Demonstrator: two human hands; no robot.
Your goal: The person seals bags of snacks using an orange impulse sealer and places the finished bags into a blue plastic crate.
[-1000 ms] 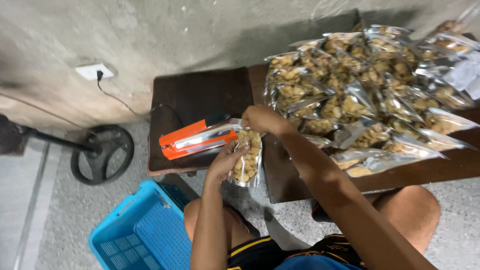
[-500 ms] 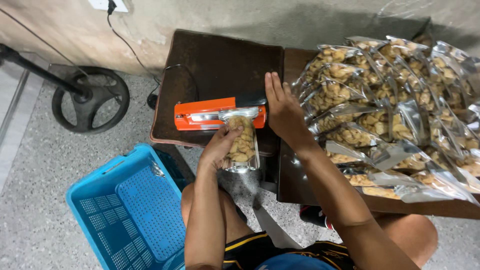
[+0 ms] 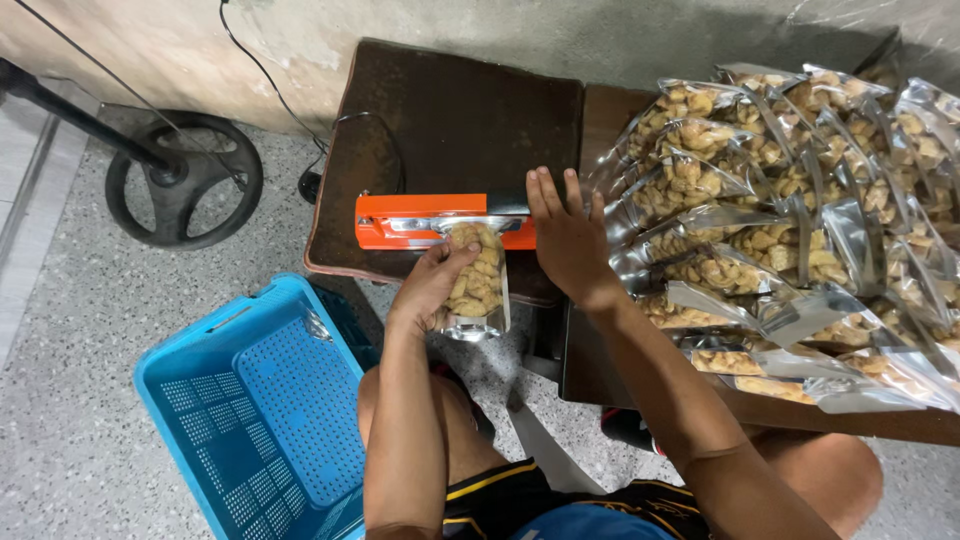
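My left hand (image 3: pixel 432 285) grips a clear pouch of golden snack pieces (image 3: pixel 478 280), its top edge tucked into the jaw of an orange heat sealer (image 3: pixel 400 222). My right hand (image 3: pixel 565 235) lies flat, fingers together, pressing on the black handle end of the sealer. The sealer sits near the front edge of a small dark brown table (image 3: pixel 460 120).
A heap of several filled clear snack pouches (image 3: pixel 790 220) covers the wooden table (image 3: pixel 600 370) on the right. A blue perforated plastic crate (image 3: pixel 250 410) stands on the floor at lower left. A black fan base (image 3: pixel 185 190) and a cable lie at upper left.
My right hand has come down flat on the sealer's handle end. My left hand keeps the pouch in the jaw. The view has shifted slightly.
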